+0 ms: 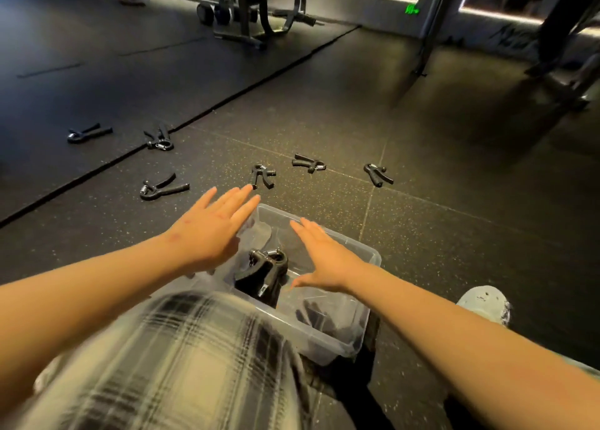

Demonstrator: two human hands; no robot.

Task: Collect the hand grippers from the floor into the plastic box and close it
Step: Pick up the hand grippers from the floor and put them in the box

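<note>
Clear plastic box (363, 322) sits open on the dark floor (422, 234) just ahead of the person's knees, no lid visible in view. At least one hand gripper (268, 272) already lies inside it; dark shapes near the box's close wall may be more (too blurred to tell).

Both hands are empty. Left hand (211, 231) is flat, fingers spread and stretched forward past the box's far-left corner. Right hand (324, 260) is also open, palm down, over the box's interior.

Six grippers remain on the floor, all beyond the box's far side. Nearest gripper (263, 176) lies just past the far-left corner, almost touching the left fingertips (250, 187) in the picture; its handles point back toward the box, spring end away. Next: one (162, 187) off to the left of the box, one (308, 163) and one (378, 174) beyond its far-right side. Two more (87, 133) (159, 138) lie well apart, far left, by the mat seam.

Judgement: left hand is clearly nearer the nearest gripper and lined up with its handles, so that hand likely takes it next. Task is early; closing not yet possible.
</note>
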